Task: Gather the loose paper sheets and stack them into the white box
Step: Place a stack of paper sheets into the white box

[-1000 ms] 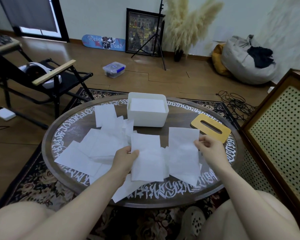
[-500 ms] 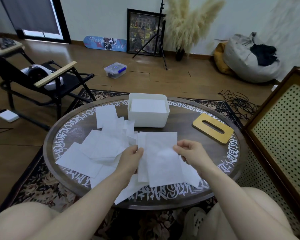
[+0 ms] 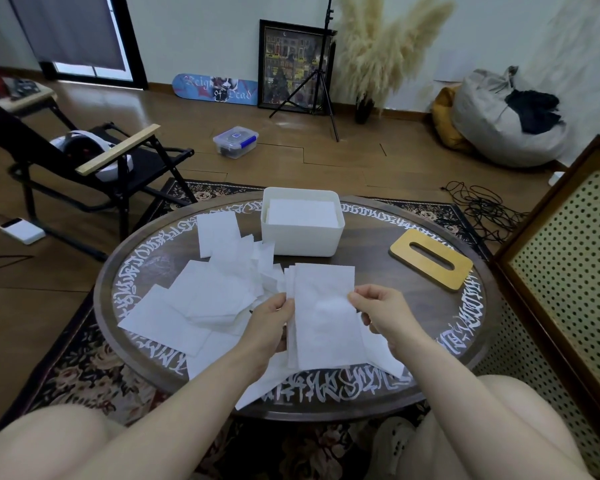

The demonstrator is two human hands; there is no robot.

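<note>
Beyond the held sheets [image 3: 323,317] stands the white box [image 3: 302,237], open-topped and already holding a flat stack of paper; nothing lies between it and the hands. To the right of the grip a wooden slotted lid [image 3: 430,259] rests on the round table [image 3: 413,306]. To the left, loose sheets [image 3: 201,292] lie scattered and overlapping, some reaching under the left wrist and over the table's near edge. The held sheets are thin, white, rectangular and slightly fanned. The left hand [image 3: 269,322] pinches their left edge and the right hand [image 3: 381,311] pinches the right edge, fingers curled on the paper. White script rings the tabletop, unreadable. A skateboard [image 3: 215,89] on the floor reads "Reign of Dead".
</note>
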